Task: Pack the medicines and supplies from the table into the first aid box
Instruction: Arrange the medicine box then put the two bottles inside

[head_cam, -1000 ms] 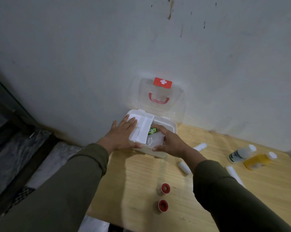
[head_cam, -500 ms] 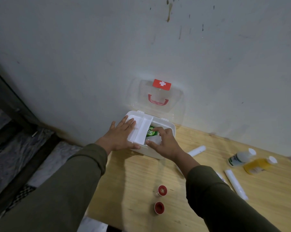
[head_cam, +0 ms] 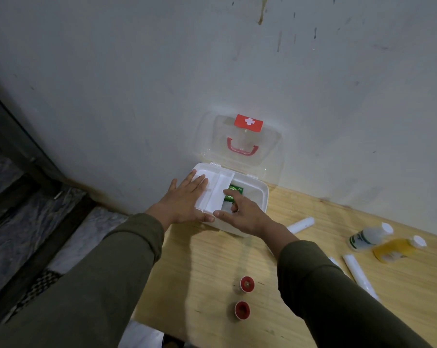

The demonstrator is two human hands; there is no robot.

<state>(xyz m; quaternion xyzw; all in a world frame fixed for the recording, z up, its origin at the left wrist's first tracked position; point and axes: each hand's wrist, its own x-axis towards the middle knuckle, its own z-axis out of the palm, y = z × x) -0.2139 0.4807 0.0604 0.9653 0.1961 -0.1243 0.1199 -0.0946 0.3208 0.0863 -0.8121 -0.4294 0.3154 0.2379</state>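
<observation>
The white first aid box [head_cam: 261,197] stands open against the wall, its clear lid [head_cam: 270,151] with a red cross leaning back. A white inner tray [head_cam: 217,194] covers the box's left half. My left hand [head_cam: 184,200] lies flat on that tray, fingers spread, thumb along its front edge. My right hand [head_cam: 245,216] reaches into the right half, its fingertips resting on a green packet [head_cam: 236,190] inside. White items under the packet are mostly hidden by this hand.
On the wooden table [head_cam: 212,272] lie a white tube [head_cam: 301,224], another white tube [head_cam: 358,272], a white bottle [head_cam: 368,237] and a yellow bottle [head_cam: 395,248] at the right. Two small red rolls [head_cam: 247,283] [head_cam: 242,309] stand near the front edge. The table's left edge drops to the floor.
My right hand moved from the box's front rim into the box and onto the green packet. My left hand has stayed flat on the tray.
</observation>
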